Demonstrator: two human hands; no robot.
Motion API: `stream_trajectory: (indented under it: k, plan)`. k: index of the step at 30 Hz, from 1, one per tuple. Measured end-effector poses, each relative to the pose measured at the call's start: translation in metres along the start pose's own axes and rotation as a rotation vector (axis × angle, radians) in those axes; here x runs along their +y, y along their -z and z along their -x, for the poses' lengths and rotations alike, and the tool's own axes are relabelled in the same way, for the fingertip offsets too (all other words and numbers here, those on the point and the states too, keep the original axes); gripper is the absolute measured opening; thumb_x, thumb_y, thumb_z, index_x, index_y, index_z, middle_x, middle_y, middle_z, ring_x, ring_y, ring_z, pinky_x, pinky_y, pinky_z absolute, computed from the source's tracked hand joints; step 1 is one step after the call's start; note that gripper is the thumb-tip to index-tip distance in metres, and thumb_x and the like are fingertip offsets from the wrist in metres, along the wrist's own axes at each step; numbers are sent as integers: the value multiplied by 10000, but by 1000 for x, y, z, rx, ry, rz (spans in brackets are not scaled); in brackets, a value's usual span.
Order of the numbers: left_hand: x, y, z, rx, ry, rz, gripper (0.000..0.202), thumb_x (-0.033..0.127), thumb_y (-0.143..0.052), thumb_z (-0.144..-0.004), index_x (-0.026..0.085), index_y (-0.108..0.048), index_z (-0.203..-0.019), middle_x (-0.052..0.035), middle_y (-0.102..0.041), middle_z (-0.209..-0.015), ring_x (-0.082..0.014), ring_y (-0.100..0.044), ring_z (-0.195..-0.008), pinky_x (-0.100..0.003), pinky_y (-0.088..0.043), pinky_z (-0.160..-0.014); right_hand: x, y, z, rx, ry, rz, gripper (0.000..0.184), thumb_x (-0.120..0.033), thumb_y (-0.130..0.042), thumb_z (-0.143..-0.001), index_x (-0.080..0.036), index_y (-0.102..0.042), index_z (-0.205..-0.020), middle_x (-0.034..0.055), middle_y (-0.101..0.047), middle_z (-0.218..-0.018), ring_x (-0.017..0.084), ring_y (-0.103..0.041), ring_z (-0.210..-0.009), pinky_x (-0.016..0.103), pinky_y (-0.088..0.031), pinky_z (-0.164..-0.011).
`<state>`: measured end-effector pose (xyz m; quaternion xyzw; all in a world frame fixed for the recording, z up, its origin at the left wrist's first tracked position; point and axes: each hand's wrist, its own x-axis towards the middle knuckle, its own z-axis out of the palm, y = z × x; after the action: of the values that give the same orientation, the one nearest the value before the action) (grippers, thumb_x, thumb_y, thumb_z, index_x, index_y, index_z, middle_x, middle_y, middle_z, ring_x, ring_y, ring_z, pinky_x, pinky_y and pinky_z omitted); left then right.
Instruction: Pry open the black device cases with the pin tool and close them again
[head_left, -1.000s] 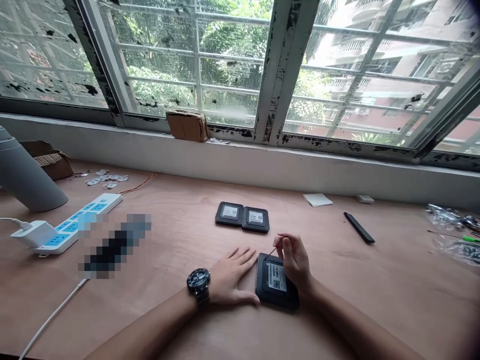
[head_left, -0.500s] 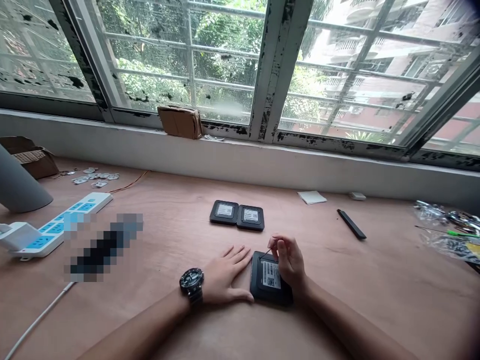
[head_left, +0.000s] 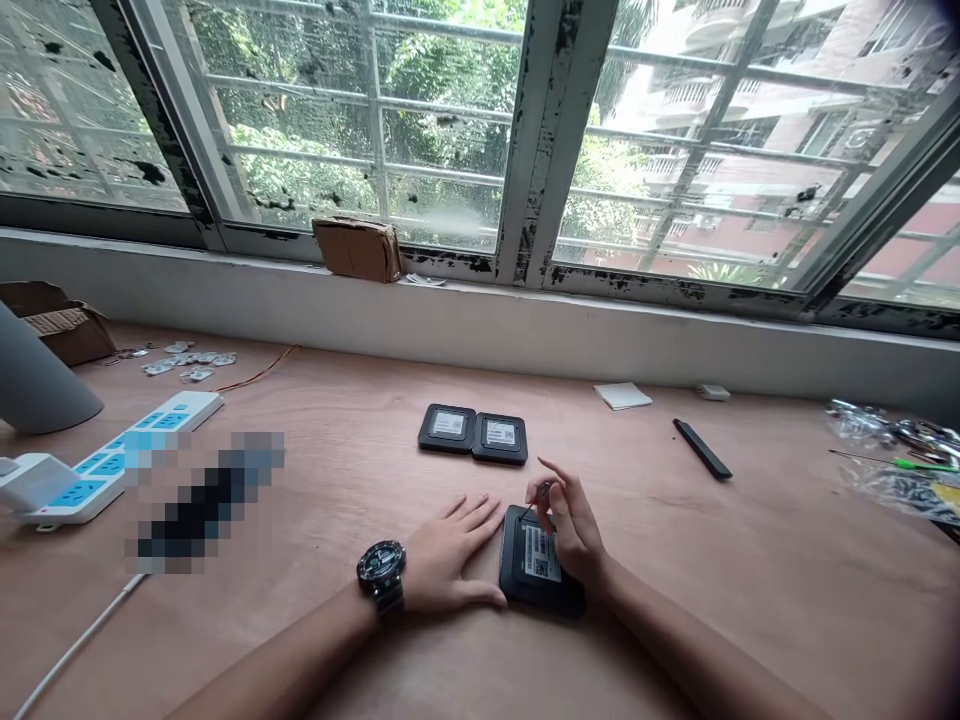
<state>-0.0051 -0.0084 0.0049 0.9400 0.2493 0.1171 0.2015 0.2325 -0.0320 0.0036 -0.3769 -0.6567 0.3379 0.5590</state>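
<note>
A black square device [head_left: 512, 580] with a white printed label lies flat on the wooden table in front of me. My left hand [head_left: 454, 560], wearing a black watch [head_left: 381, 568], rests palm down with fingers spread, its fingertips and thumb at the device's left edge. My right hand [head_left: 574, 525] is over the device's right side, closed in a pinch with the index finger raised. It grips a slim screwdriver-like tool [head_left: 526, 512], whose thin dark shaft points down at the device's upper left corner. The tool's grip end is mostly hidden by the fingers.
Two similar black devices [head_left: 474, 434] lie side by side farther back. At left are a white power strip [head_left: 196, 403] and a blurred-out dark object [head_left: 202, 505]. A black bar [head_left: 702, 449], a white pad [head_left: 622, 396] and plastic bags [head_left: 892, 490] lie to the right.
My right index finger has lifted and straightened, and the right hand's grip on the tool has shifted. My left hand and the device stay in place.
</note>
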Motion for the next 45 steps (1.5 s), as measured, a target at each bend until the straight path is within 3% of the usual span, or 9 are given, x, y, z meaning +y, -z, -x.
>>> stream_trajectory:
  k: [7, 14, 22, 28, 32, 35, 39, 42, 45]
  plan:
    - [-1, 1, 1, -27, 7, -6, 1011, 806, -517, -883, 209, -194, -1633, -124, -236, -1660, -357, -231, -1533, -527, -184, -1262, 4, 4, -5, 18, -36, -45, 209, -456, -546, -1015, -250, -579, -1034, 21, -611, -922, 108, -469, -561, 255, -429, -514]
    - [-1, -1, 1, 2, -6, -20, 1009, 793, -534, -884, 219, -183, -1635, -133, -251, -1655, -374, -252, -1524, -543, -199, -1254, -15, -2, -14, -56, -163, -150, 378, -514, -394, -1058, -263, -528, -1307, 16, -576, -904, 110, -407, -524, 277, -435, -509]
    - [-4, -3, 2, 4, -14, -10, 1015, 798, -551, -870, 228, -200, -1632, -132, -247, -1656, -382, -249, -1523, -547, -200, -1253, 0, 0, -13, -86, -124, -157, 246, -492, -581, -990, -250, -576, -1034, 2, -564, -908, 89, -402, -538, 246, -407, -498]
    - [-2, -1, 1, -6, -5, -9, 1013, 800, -544, -872, 214, -215, -1630, -144, -253, -1652, -386, -256, -1520, -555, -205, -1249, -9, 1, -18, -71, -166, -213, 422, -507, -430, -1051, -275, -483, -1400, 11, -580, -929, 84, -401, -499, 265, -444, -502]
    - [-1, 1, 1, -13, -7, -9, 1012, 798, -545, -873, 217, -209, -1631, -139, -255, -1653, -382, -253, -1522, -554, -204, -1251, -16, 1, -21, -101, -117, -196, 248, -463, -527, -1029, -253, -547, -1159, 10, -661, -916, 82, -500, -496, 256, -465, -505]
    - [0, 4, 1, -12, -8, -10, 1010, 796, -547, -874, 232, -193, -1634, -135, -244, -1655, -383, -253, -1521, -550, -203, -1252, -26, 19, -28, -27, -52, -121, 204, -437, -526, -1032, -242, -562, -1079, 34, -708, -921, 105, -553, -507, 267, -489, -489]
    - [4, 8, 1, -27, 3, -3, 1032, 803, -556, -863, 222, -192, -1634, -136, -255, -1651, -382, -264, -1517, -537, -209, -1254, -32, 75, -34, 186, 108, 222, 206, -410, -586, -1004, -241, -622, -1117, 55, -738, -914, 138, -576, -543, 274, -489, -478]
    - [6, 9, -1, -15, 10, 7, 1089, 813, -600, -822, 207, -200, -1633, -139, -276, -1646, -389, -288, -1507, -544, -214, -1253, -15, 113, -25, -16, 130, 734, 191, -425, -656, -959, -270, -727, -1046, 49, -754, -944, 160, -642, -603, 289, -520, -553]
    - [9, 9, -5, 16, 21, 17, 1110, 800, -635, -803, 212, -192, -1634, -134, -278, -1648, -388, -305, -1502, -549, -216, -1251, 12, 129, -9, -119, 112, 975, 226, -418, -552, -1014, -292, -739, -997, 37, -738, -1082, 168, -702, -645, 283, -525, -550]
